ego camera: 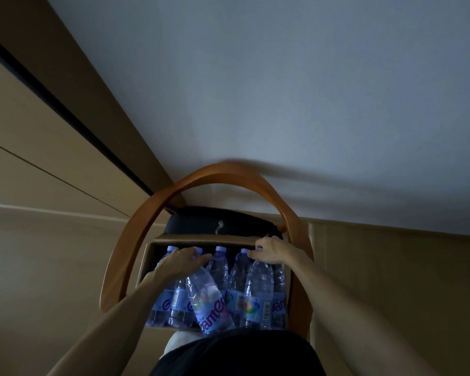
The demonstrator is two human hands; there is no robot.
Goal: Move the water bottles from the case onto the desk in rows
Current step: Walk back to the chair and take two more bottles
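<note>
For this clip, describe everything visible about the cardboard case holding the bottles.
The open-topped brown cardboard case sits on a chair with a curved wooden back, holding clear plastic water bottles with pale purple caps and blue labels. One bottle leans tilted at the front. The left hand grips a bottle neck; the right hand holds bottle tops by the far rim.

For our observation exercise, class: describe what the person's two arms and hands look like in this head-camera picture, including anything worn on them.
Both forearms are bare from the bottom corners of the frame up to the wrists; no sleeves show. The left hand and the right hand are bare too: no gloves, and no rings, watch or bands can be made out in the dim light. A dark garment shows at the bottom of the frame.
</note>
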